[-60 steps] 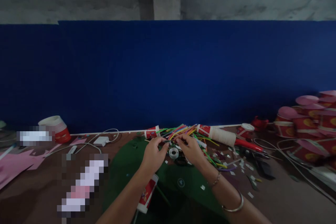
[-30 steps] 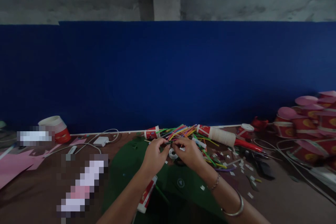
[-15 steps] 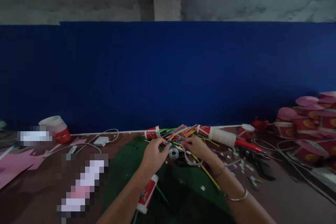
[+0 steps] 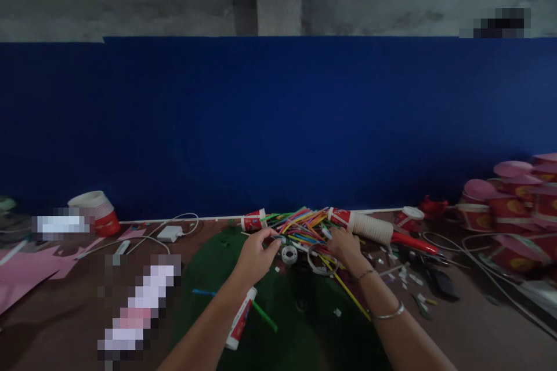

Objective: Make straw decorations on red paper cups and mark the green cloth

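Note:
My left hand is closed in a pinch over the green mat, with a small whitish bit by its fingertips. My right hand reaches at the near edge of a pile of coloured straws, fingers bent together. A small white piece shows at its fingertips; whether it is gripped is unclear. Between the hands lies a roll of tape. Partly behind my left forearm is a red-and-white paper cup, tilted, with a green straw and a blue straw beside it.
A stack of paper cups lies at the back right, near a red-handled tool. White scraps litter the table there. Red cups with pink tops are piled far right. A charger and pink paper lie left.
My right hand has moved right, away from the left hand, to the straws. The cup by my left forearm has turned, and a blue straw now shows. My left hand stays nearly still.

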